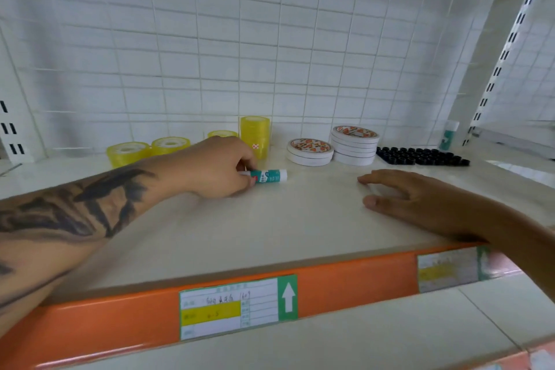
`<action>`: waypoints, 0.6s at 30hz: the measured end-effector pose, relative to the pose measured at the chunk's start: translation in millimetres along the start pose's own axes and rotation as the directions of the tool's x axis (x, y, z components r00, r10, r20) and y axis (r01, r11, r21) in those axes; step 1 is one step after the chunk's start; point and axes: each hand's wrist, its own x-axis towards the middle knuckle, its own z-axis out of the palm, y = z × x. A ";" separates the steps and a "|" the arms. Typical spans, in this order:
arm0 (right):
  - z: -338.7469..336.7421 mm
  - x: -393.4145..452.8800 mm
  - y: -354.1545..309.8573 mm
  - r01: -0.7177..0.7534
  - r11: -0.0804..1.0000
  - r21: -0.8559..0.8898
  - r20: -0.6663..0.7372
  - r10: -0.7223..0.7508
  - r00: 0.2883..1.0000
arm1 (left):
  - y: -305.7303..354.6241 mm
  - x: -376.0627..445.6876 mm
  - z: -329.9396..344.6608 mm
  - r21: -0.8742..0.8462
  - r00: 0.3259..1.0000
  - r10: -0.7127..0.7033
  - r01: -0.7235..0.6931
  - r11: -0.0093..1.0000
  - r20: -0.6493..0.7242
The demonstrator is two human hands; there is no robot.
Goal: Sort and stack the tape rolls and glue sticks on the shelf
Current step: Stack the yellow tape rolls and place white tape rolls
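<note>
Left hand [219, 168] pinches a glue stick [268, 176] lying on the shelf [240, 225]; right hand [420, 198] rests open beside it.

The stick lies flat mid-shelf, in front of a tall yellow tape stack [255, 135]. More yellow rolls [147, 149] sit to the left by the wire back. Two white tape stacks [333, 149] stand to the right, then a black tray [420, 156] and an upright glue stick [449, 135] in the far corner. Right fingers are spread, palm down, holding nothing.

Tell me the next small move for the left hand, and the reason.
Probably lift the teal-and-white glue stick and carry it right, towards the upright teal glue stick by the black tray. The left hand already pinches it, lying alone among tape rolls.
</note>
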 end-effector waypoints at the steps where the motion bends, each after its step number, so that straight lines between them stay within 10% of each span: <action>1: 0.5 0.5 1.3 0.001 1.000 0.000 -0.004 -0.001 1.000 | 1.5 -2.3 -2.4 -0.010 1.000 0.013 -0.013 1.000 0.003; 6: -0.7 -3.4 2.5 0.077 0.997 0.022 -0.253 -0.069 0.965 | 27.8 -8.4 -12.1 -0.104 0.999 0.032 -0.037 0.994 -0.043; 18: -53.5 -12.1 49.3 0.474 0.876 -0.083 -0.718 -0.383 0.582 | 186.1 37.1 -28.0 -0.516 0.981 0.036 -0.132 0.846 -0.193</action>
